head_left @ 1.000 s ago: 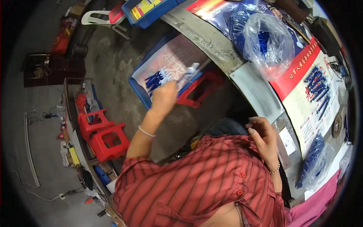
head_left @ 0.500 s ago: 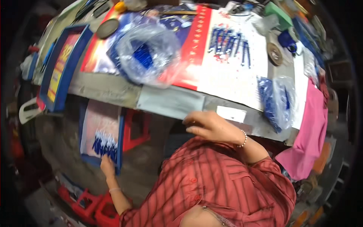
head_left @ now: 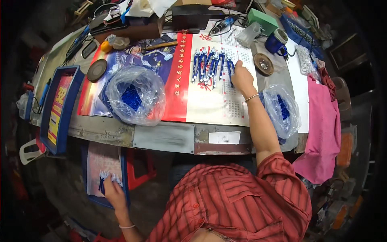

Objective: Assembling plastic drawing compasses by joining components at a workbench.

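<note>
My right hand reaches across the poster sheet on the table. Its fingers pinch a slim blue piece with a silver-white end, at the right of a row of similar blue pieces. Down at the lower left, my left hand is in a blue-rimmed tray. The fingers there are bent together over more blue pieces with white ends; what they grip is hidden.
A plastic bag of blue parts lies on the poster, and a second bag near the right edge. Round brown dishes, a blue mug, a hammer and a blue tray surround them. Pink cloth hangs over the edge.
My right hand has moved from the table's front edge out to the blue pieces and taken hold of one. My left hand stays at the lower tray. The view has shifted.
</note>
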`<state>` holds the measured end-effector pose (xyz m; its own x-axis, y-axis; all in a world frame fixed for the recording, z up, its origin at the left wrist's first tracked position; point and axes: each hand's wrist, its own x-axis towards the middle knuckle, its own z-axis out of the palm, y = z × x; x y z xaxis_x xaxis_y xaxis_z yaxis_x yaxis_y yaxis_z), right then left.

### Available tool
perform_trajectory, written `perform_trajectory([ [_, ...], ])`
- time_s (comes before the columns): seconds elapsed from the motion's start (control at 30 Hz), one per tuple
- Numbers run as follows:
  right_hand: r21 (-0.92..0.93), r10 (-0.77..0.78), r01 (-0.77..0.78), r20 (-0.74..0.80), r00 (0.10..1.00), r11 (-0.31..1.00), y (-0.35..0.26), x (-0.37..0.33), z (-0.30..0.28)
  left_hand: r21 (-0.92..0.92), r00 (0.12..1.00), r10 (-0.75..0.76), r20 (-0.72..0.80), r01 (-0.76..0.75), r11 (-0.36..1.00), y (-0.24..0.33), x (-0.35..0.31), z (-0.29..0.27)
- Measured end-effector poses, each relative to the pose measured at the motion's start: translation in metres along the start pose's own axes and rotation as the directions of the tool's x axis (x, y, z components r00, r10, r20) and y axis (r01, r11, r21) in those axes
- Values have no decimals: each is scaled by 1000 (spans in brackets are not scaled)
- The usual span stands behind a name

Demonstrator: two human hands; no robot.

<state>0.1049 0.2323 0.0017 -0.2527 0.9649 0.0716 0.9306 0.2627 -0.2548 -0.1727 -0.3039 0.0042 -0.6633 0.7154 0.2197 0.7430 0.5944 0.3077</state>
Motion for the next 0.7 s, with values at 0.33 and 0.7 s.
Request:
perform_trajectory([
  [0.33,83,-320,311,118,940,947,-13,-115,-99,-500,690,695,-200,-683,533,243,98,7],
  [0.7,179,-894,876,65,444,448,3,-206,-147,-880,215,864,456,-40,474,293,87,63],
])
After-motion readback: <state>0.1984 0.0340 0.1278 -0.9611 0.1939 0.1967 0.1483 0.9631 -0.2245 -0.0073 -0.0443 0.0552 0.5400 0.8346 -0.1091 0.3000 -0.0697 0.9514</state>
